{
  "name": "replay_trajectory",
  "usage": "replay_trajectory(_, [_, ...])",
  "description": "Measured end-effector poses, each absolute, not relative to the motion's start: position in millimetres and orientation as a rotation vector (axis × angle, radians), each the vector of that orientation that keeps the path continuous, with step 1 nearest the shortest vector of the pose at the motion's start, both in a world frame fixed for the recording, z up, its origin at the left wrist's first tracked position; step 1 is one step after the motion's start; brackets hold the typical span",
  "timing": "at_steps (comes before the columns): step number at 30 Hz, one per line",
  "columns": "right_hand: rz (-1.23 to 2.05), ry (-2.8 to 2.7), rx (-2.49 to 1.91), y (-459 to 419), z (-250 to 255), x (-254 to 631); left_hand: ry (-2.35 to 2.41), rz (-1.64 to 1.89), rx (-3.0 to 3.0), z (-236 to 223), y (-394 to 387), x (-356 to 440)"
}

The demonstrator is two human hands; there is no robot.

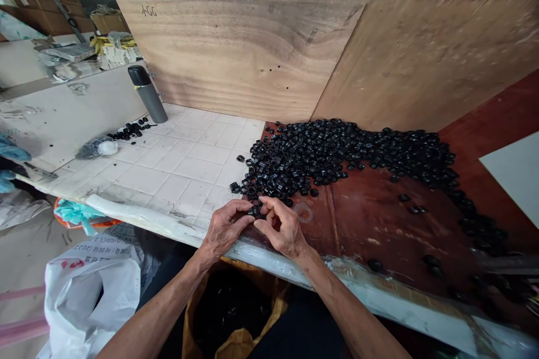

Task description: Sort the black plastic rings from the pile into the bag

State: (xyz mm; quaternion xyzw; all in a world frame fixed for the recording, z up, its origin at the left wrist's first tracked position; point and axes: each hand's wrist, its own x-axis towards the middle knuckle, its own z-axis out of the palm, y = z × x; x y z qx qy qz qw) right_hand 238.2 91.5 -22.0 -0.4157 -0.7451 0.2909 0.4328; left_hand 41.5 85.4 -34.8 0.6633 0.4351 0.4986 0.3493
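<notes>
Our arms reach over a sack. Our left hand and right hand pinch black pieces between them; some may be in the sack, a big pile is left beyond.

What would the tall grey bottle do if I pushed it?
The grey bottle might tip if pushed near its black lid, because it's tall and narrow. Lying down, it could roll, since its sides look round. It's probably stiff, as its sides look straight; I can't tell how full it is.
</notes>
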Motion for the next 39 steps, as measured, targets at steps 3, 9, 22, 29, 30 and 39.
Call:
replay_trajectory(3, [0.697,-1.882,-1.036,92,-22,238,1.113,1.299,1.713,-34,85,42])
replay_trajectory(9, [0.745,-1.825,-1.024,93,-21,237,1.069,1.255,1.782,-27,86,42])
replay_trajectory(22, [0.972,-1.731,-1.231,7,-11,219,1.129,1.148,1.723,-33,0,32])
replay_trajectory(29, [1.347,-1.432,-1.228,-1,-15,217,1.075,1.146,1.849,-34,1,29])
replay_trajectory(30, [1.466,-1.283,-1.253,-2,-15,214,1.050,1.178,1.946,-37,0,29])
replay_trajectory(39, [1.227,-1.441,-1.282,-9,0,220,1.073,1.103,1.588,-24,-6,38])
